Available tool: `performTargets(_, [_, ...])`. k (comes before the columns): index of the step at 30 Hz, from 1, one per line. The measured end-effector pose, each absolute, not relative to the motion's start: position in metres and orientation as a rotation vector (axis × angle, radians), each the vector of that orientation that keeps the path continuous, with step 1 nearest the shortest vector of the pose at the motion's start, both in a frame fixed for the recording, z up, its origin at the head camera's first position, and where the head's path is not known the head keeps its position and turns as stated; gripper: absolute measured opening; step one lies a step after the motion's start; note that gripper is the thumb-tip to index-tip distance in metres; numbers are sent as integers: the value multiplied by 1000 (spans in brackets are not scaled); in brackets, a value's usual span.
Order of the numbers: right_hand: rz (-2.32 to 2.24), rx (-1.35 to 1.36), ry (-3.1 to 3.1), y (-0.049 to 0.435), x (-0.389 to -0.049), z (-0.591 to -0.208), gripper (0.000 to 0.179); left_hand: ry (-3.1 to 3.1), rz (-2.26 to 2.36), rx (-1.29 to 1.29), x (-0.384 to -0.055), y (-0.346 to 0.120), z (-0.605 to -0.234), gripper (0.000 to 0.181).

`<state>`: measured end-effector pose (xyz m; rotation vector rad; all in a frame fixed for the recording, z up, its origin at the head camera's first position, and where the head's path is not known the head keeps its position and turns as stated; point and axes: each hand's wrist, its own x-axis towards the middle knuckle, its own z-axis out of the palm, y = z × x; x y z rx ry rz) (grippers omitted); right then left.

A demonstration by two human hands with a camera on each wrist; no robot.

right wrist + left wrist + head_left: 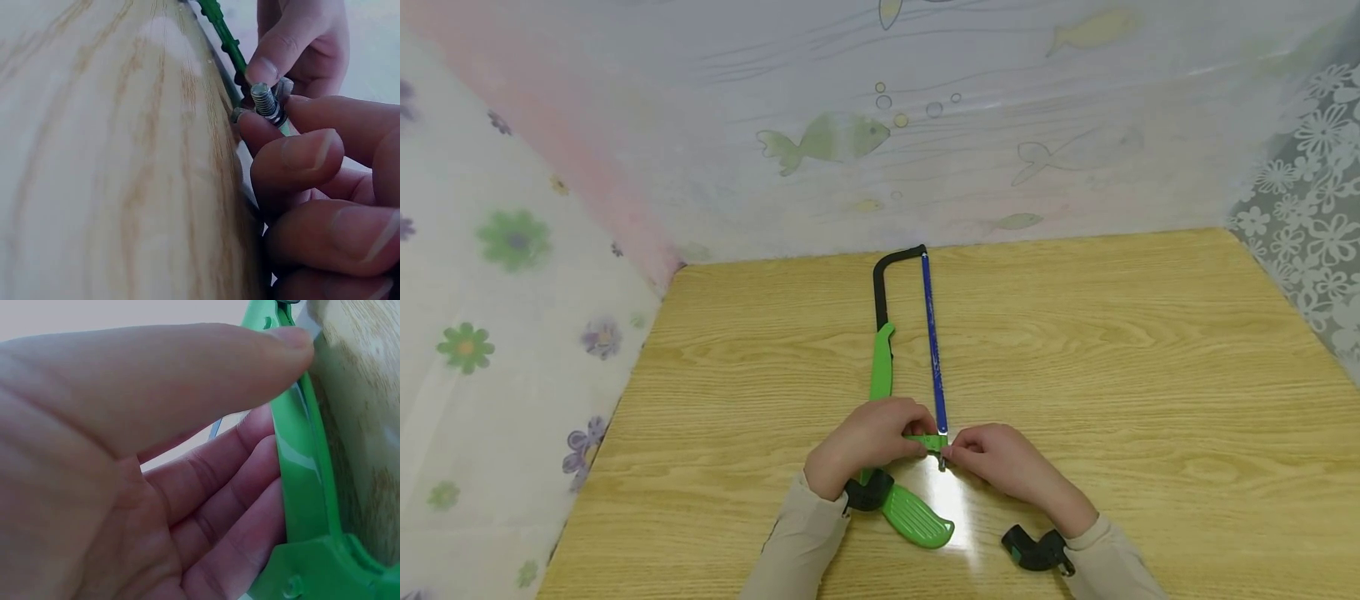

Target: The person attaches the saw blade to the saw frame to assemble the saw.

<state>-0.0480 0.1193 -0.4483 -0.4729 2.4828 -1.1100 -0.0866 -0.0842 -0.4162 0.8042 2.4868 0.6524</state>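
Note:
A hacksaw lies on the table, with a green frame [882,367], a black front bow [880,292], a blue blade [933,333] and a green handle [917,518]. My left hand [872,437] pinches the green arm at the blade's near end; its thumb and fingers lie on either side of the green part [303,456] in the left wrist view. At the tip of that arm, my right hand [1003,462] pinches the wing nut [284,87] on a threaded bolt [262,97]. Fingers partly hide the nut.
The hacksaw rests on a wood-grain table [1112,350]. Behind it hangs a pale sheet [962,183] printed with fish, and a flowered sheet [520,333] hangs at the left. Black wrist devices [1036,550] sit at both cuffs.

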Motion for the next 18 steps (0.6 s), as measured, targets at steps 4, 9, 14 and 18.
performTargets(4, [-1086,-462,2500,118,-48,-447,32,2490,655,805,-87,-85,-417,13])
performTargets(9, [-1041,-442,2532,116,-47,-446,32,2480,664,789,-87,-85,-417,14])
performTargets(14, [-1024,-430,2548,115,-47,-445,30,2482,664,785,-86,-84,-416,14])
performTargets(18, [-1020,-432,2547,115,-47,-444,28,2484,657,788,-86,-84,-416,14])
